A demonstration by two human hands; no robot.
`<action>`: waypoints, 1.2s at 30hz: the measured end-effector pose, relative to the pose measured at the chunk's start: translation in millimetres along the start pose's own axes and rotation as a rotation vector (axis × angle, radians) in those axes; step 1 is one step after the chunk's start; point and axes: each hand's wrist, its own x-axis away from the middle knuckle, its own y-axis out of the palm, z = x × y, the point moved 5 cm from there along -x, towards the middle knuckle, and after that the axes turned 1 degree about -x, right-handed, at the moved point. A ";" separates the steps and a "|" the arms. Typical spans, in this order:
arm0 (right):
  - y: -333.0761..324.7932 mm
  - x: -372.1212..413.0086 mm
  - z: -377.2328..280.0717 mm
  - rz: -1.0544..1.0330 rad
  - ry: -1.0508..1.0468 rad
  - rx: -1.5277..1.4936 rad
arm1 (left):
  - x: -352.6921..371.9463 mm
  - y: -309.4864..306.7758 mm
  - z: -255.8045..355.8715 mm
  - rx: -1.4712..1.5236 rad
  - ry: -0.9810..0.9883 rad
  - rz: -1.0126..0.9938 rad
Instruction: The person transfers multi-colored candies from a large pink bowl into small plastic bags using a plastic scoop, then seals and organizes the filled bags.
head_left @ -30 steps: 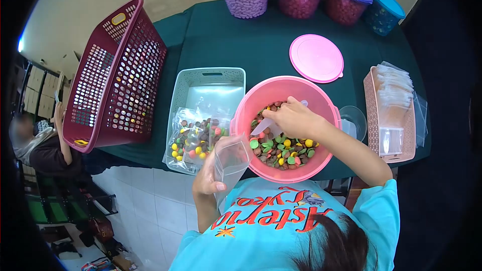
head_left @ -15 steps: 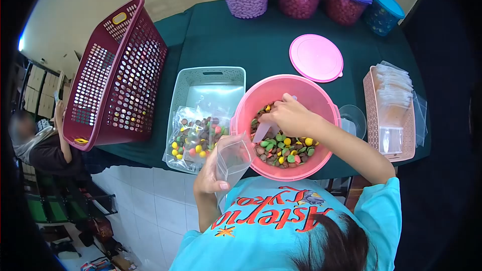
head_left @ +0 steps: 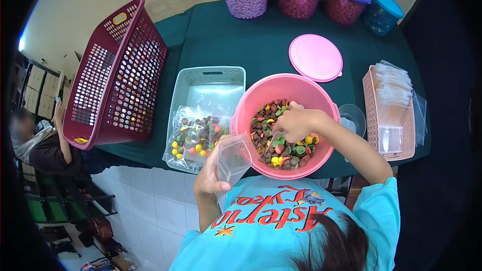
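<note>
My left hand (head_left: 207, 176) is closed around a clear plastic bag (head_left: 234, 159), held with its mouth up beside the pink tub (head_left: 245, 101). No sweets show in this bag. Inside the tub lie round, flat sweets (head_left: 265, 124) in brown, green, yellow and pink. My right hand (head_left: 297, 123) reaches into the tub, its fingers wrapped round a translucent pale scoop (head_left: 274, 139) that is partly buried among the sweets. Left of the tub, a pale green basket (head_left: 208, 72) carries clear bags filled with similar sweets (head_left: 197, 138).
A pink lid (head_left: 316, 57) and a clear round lid (head_left: 353, 119) lie near the tub. At right, a pink basket (head_left: 407, 143) contains flat plastic bags (head_left: 392, 85). A maroon basket (head_left: 111, 115) stands left; lidded tubs (head_left: 246, 1) line the back. Another person (head_left: 47, 145) is far left.
My right hand has moved slightly right and toward me with the scoop, stirring the sweets so more brown ones show. The left hand and bag have barely moved.
</note>
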 end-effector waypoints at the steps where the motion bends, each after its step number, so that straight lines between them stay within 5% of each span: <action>1: -0.4 -1.2 1.6 0.000 0.000 0.002 | 0.5 0.1 0.4 0.027 0.007 0.021; 8: -8.7 8.3 14.1 0.075 0.097 -0.202 | 12.1 -12.0 22.4 -0.028 0.159 0.044; 12: -24.8 21.0 13.0 0.187 0.010 -0.161 | 15.9 -8.8 56.2 -0.124 0.433 0.265; 14: -32.4 32.5 10.2 0.234 0.004 -0.233 | 22.4 -0.1 74.1 -0.215 0.746 0.488; 17: -47.6 57.0 3.8 0.333 -0.008 -0.306 | 21.9 21.1 90.9 0.073 1.050 0.291; 18: -52.2 65.6 3.6 0.385 -0.011 -0.310 | 20.3 24.4 87.7 0.076 1.056 0.288; 20: -56.0 79.7 10.2 0.435 -0.005 -0.262 | 22.0 20.1 77.1 -0.284 1.009 0.732; 24: -61.7 105.6 31.7 0.566 0.099 -0.208 | 2.6 22.4 58.3 -0.381 0.936 0.775; 27: -62.8 117.4 43.5 0.568 0.107 -0.296 | -10.5 23.3 37.9 -0.481 0.872 0.658; 29: -66.7 124.5 47.5 0.618 0.095 -0.293 | -30.8 31.3 22.1 -0.608 0.578 0.432; 32: -78.4 133.0 44.6 0.695 0.079 -0.333 | -50.1 53.2 23.7 -0.761 0.451 0.221; 36: -95.2 137.1 32.8 0.714 0.094 -0.307 | -57.6 59.2 17.8 -0.838 0.286 0.164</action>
